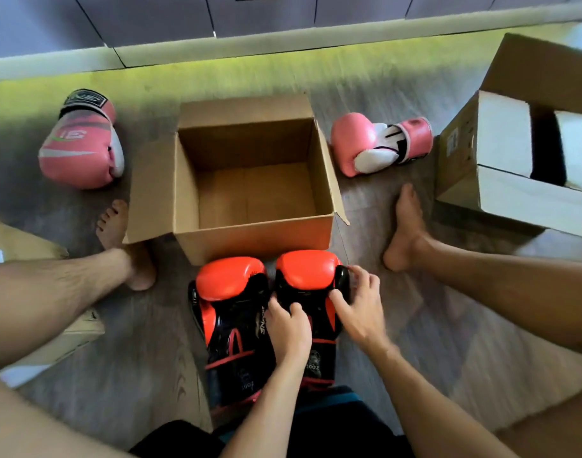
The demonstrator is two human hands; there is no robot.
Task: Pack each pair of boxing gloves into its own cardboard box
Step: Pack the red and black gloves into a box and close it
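Two red-and-black boxing gloves lie side by side on the floor between my legs: the left glove [232, 312] and the right glove [308, 276]. My left hand [288, 328] is curled over the inner edge of the right glove. My right hand [360, 304] grips that same glove's outer side at the thumb. Just beyond them stands an open, empty cardboard box [253, 239]. A pink glove [81, 143] lies far left of the box, another pink glove [379, 143] to its right.
A second cardboard box [461, 150] with white inner flaps lies on its side at the far right. My bare feet [124, 239] [407, 226] flank the open box. Flat cardboard [25, 246] lies under my left leg. Grey cabinet fronts [151, 14] run along the back.
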